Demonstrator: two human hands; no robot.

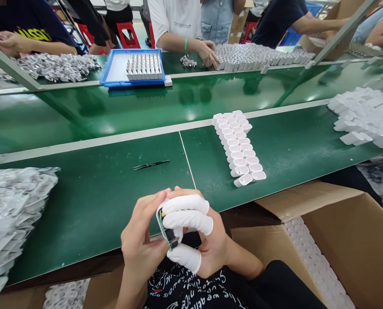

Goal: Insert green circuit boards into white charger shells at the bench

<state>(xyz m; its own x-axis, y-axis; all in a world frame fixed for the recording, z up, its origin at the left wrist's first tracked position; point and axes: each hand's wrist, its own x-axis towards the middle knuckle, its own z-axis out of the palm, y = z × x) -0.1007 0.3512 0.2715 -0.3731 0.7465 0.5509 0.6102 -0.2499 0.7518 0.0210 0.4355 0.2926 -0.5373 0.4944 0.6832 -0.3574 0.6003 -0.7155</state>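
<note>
Both my hands meet at the near edge of the green table (98, 193). My left hand (140, 240) and my right hand (194, 236), which wears white finger cots, pinch together a small white charger part with a green circuit board (166, 229) showing at its side. Ahead to the right lie rows of white charger shells (239, 148). Black tweezers (151, 164) rest on the table just beyond my hands.
A heap of bagged white parts (14, 214) sits at the left. More white shells (363, 116) pile at the far right. An open cardboard box (339, 240) stands at my right. Across the belt, other people work beside a blue tray (114, 68).
</note>
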